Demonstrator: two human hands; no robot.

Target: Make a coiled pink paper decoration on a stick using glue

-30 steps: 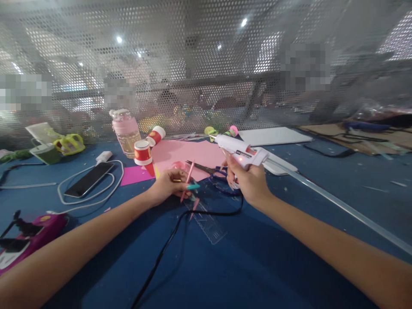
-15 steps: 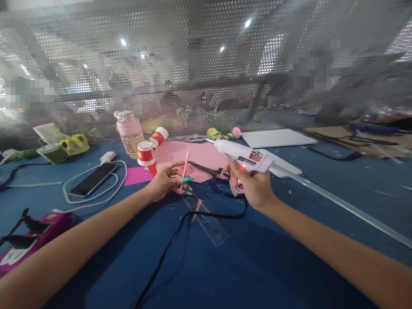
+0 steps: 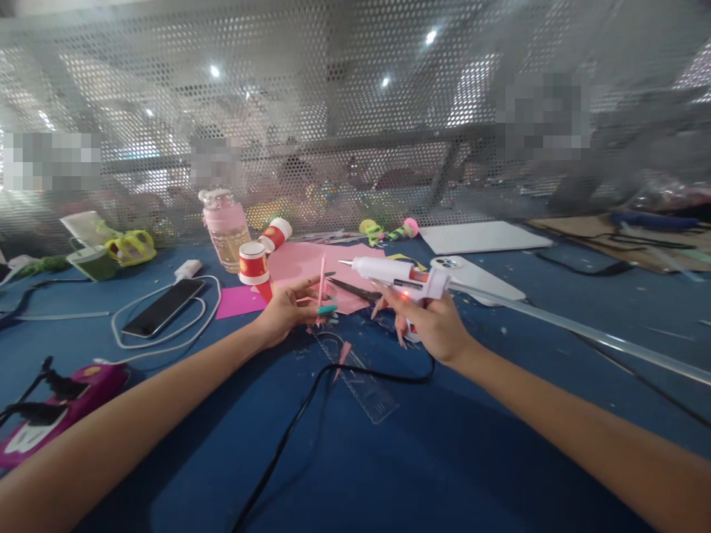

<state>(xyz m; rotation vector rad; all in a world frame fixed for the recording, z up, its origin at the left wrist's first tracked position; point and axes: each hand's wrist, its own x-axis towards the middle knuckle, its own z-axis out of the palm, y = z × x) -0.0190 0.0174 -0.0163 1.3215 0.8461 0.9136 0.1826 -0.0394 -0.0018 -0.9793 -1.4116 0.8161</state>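
Between its fingertips my left hand (image 3: pixel 289 312) pinches a thin pink strip (image 3: pixel 322 280), held upright. My right hand (image 3: pixel 430 318) is wrapped round a white glue gun (image 3: pixel 389 269), whose nozzle points left toward the strip without touching it. A small red light glows on the gun, and a long clear glue stick (image 3: pixel 561 322) sticks out of its back. Behind the hands lie pink paper (image 3: pixel 294 260) and dark scissors (image 3: pixel 352 289), their handles partly hidden by my right hand. A clear ruler (image 3: pixel 364 389) lies below, with a small pink scrap on it.
Red and white paper cups (image 3: pixel 253 264) and a pink-lidded bottle (image 3: pixel 227 229) stand behind my left hand. To the left are a phone (image 3: pixel 164 307) with its cable and a magenta power strip (image 3: pixel 72 403). The gun's black cord (image 3: pixel 289 422) crosses the front; a white phone (image 3: pixel 478 281) lies right.
The glue gun in my right hand has moved left and levelled out, its nozzle now nearer the pink strip. The white phone behind it shows more. My left hand has barely moved.
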